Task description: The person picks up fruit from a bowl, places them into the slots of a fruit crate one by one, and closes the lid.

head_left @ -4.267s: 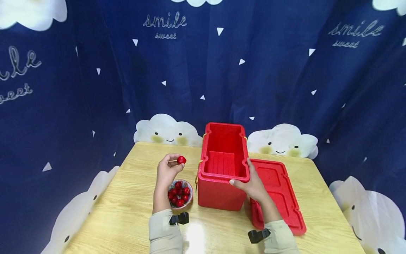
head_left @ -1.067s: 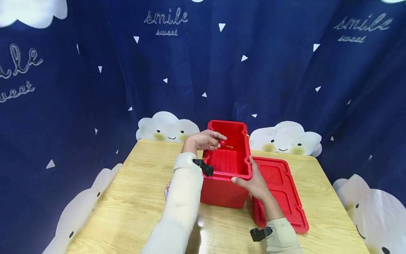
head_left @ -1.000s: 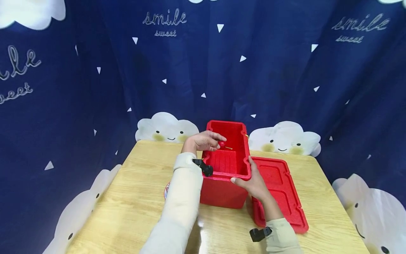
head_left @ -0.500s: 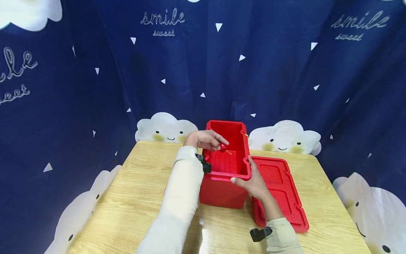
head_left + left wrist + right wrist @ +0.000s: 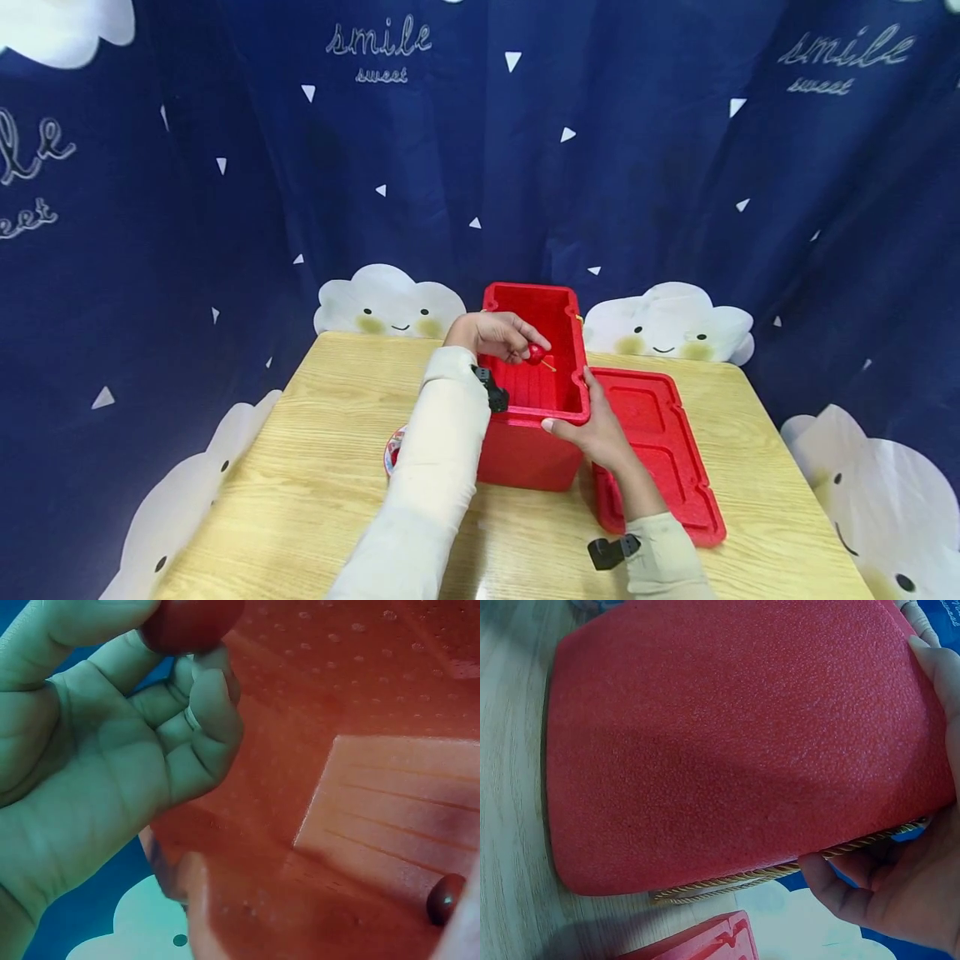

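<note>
My left hand (image 5: pixel 501 335) pinches a red cherry (image 5: pixel 536 354) with a yellowish stem over the opening of a red foam box (image 5: pixel 528 457). In the left wrist view, thumb and fingers hold that cherry, while another cherry (image 5: pixel 447 900) lies low inside the box near its ribbed floor panel. My right hand (image 5: pixel 603 433) grips the box at its near right corner, thumb on the front and fingers along the side. Gold cord (image 5: pixel 795 870) runs down that side in the right wrist view. The left forearm and hand cover part of the box's left rim.
A red lid (image 5: pixel 663 450) lies flat on the wooden table (image 5: pixel 345 392) to the right of the box. Left of the box, a patterned bowl (image 5: pixel 389 457) is mostly hidden by the left sleeve. A blue cloud-print curtain (image 5: pixel 480 150) hangs behind.
The left hand has carried the cherry from beside the bowl to over the box. Over the last second it has shifted slightly right. The right hand keeps its grip on the box corner.
</note>
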`<state>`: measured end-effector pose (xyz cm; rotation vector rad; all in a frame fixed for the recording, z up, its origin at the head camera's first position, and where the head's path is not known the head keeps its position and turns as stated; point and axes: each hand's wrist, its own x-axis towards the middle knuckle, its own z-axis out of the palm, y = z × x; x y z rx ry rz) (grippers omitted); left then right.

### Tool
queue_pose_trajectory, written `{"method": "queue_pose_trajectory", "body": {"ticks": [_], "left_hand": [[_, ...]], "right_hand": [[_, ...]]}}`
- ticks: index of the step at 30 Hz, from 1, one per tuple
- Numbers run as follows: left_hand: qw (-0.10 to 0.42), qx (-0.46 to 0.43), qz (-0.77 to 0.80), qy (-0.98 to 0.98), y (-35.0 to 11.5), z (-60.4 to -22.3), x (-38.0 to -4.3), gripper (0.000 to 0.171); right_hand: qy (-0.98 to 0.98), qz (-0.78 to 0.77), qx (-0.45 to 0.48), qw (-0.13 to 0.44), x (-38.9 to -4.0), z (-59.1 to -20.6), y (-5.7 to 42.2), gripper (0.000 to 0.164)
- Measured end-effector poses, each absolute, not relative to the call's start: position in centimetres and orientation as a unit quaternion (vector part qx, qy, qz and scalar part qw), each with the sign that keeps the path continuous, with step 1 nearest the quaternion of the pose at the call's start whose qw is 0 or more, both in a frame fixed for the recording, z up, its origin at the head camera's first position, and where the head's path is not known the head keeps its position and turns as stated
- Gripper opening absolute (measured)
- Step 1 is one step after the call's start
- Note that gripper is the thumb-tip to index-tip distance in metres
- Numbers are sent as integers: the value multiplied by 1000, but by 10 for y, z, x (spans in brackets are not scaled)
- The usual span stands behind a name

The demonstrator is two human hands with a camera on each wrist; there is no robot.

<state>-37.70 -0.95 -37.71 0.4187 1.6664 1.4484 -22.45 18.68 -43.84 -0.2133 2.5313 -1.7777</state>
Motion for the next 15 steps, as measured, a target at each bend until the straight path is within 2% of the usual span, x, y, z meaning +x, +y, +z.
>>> {"method": "queue_pose_trajectory", "body": {"ticks": [5,9,15], "left_hand": [[431,162,576,676,-9,-381,-377,50],[426,165,585,670,-10,-381,-376,46],[353,201,573,712,-24,-371,-366,46]], "right_hand": [[819,-570,-68,22,-219,-429,183,104],[815,-575,-67,19,-224,-437,187,107],[820,-569,-66,9,-234,-461,192,111]]}}
